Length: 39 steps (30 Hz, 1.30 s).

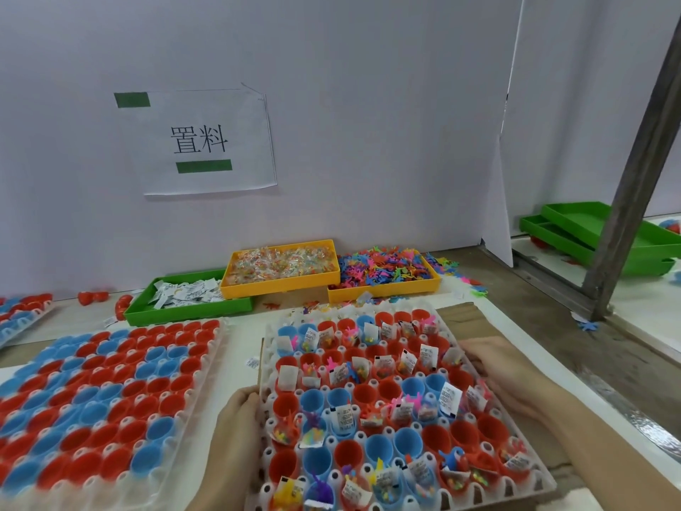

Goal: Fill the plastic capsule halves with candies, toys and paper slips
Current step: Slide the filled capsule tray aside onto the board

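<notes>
A white tray (514, 418) in front of me carries rows of red and blue capsule halves (383, 392). Many of them contain candies, small toys and paper slips; others stand empty. My left hand (239, 411) grips the tray's left edge. My right hand (497, 363) holds its right edge, fingers curled over the rim. Against the wall stand a green tray of paper slips (184, 296), a yellow tray of wrapped candies (282, 265) and a yellow tray of coloured toys (383, 272).
A second white tray (206, 366) of empty red and blue halves lies to the left, with a third at the far left (22, 311). Cardboard (460, 315) sits under the held tray. A metal post (634, 171) and stacked green trays (575, 230) are at right.
</notes>
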Available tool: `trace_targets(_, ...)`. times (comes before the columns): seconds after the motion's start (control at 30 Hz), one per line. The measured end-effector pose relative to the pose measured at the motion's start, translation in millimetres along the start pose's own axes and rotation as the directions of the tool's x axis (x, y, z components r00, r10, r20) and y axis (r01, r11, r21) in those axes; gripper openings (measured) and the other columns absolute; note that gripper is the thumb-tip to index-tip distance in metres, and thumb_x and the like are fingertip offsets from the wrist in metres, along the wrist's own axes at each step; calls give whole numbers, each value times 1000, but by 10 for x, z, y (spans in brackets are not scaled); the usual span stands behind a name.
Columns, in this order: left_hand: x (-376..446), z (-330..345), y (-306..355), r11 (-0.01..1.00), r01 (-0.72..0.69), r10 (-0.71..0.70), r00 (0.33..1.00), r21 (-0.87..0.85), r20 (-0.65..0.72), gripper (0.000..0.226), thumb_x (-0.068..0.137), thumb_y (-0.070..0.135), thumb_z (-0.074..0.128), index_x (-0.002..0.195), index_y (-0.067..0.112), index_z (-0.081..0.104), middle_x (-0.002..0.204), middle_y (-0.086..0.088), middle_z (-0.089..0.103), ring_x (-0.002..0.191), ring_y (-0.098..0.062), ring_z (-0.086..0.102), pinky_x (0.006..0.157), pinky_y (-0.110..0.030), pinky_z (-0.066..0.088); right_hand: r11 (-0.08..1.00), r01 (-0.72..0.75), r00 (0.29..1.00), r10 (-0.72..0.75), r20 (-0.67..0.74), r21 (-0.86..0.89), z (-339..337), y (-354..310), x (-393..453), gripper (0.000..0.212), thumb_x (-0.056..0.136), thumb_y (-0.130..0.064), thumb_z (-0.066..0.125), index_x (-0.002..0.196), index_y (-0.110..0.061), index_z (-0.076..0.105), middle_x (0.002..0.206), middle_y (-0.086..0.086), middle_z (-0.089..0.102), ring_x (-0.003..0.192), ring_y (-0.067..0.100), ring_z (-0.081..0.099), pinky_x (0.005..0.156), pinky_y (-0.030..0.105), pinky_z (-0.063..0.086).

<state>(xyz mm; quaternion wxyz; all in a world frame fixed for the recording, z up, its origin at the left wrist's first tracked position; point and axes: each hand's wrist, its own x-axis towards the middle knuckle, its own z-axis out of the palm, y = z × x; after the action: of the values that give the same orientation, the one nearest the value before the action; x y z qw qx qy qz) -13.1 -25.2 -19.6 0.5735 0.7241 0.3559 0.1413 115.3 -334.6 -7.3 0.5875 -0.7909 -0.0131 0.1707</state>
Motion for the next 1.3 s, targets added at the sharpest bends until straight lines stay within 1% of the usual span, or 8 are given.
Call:
trace_targets(0.13,-24,-7,16,985,-115,114,993,128,18,31,105,17,36,103,14,67,89,2,66,83,-11,60,65,-27,46,987,-44,998,34,-61,-154,35,-80,82,48,102,-33,46,100,9,70,91,20,75,87,31,74,78,41,57)
trace_targets(0.23,-37,-13,43,951,-189,189,982,245,24,33,104,15,35,98,16,68,91,0,66,81,-6,57,61,-22,40,959,-72,991,37,-131,-274,23,-116,144,53,103,-39,41,92,1,73,78,9,76,66,14,73,67,30,52)
trace_targets(0.47,6,-53,-43,785,-387,401,913,484,80,29,100,17,44,93,16,72,96,1,57,95,-14,53,82,-30,43,896,-69,966,-50,-255,-440,15,-84,176,71,104,-51,26,109,6,68,108,22,71,97,33,68,86,36,53)
trace_targets(0.53,27,-98,-95,757,-430,433,894,492,115,29,102,21,43,109,18,71,120,0,60,115,-17,51,100,-33,43,876,-37,950,-120,-289,-482,0,-61,161,70,105,-50,23,109,4,68,118,20,69,97,28,67,88,37,50)
trace_targets(0.63,36,-180,-128,688,-461,400,886,561,237,42,106,33,32,141,25,53,152,7,43,141,-10,35,119,-32,21,858,-28,960,-120,-254,-513,-43,-21,110,62,105,-52,18,116,-14,66,133,12,62,106,18,58,105,41,39)
trace_targets(0.77,-21,-216,-110,657,-453,300,890,602,343,46,106,42,23,149,34,37,157,11,33,143,-8,32,119,-28,15,796,-52,987,-49,-151,-603,-145,52,84,73,103,-57,11,135,-12,59,145,10,54,134,23,47,115,41,29)
trace_targets(1.17,-210,-145,3,596,-486,269,871,639,412,48,105,45,16,152,40,24,157,13,33,138,-7,40,116,-23,25,727,-44,989,-65,-132,-685,-425,175,-87,81,96,-66,8,136,-19,60,145,9,54,135,24,46,114,39,31)
trace_targets(1.3,-246,-25,-17,624,-509,279,854,593,439,47,104,48,16,151,44,23,157,14,33,138,-7,41,115,-23,26,729,-55,984,-78,-162,-683,-582,216,-177,92,84,-74,5,129,-21,65,135,6,62,124,20,54,102,35,37)
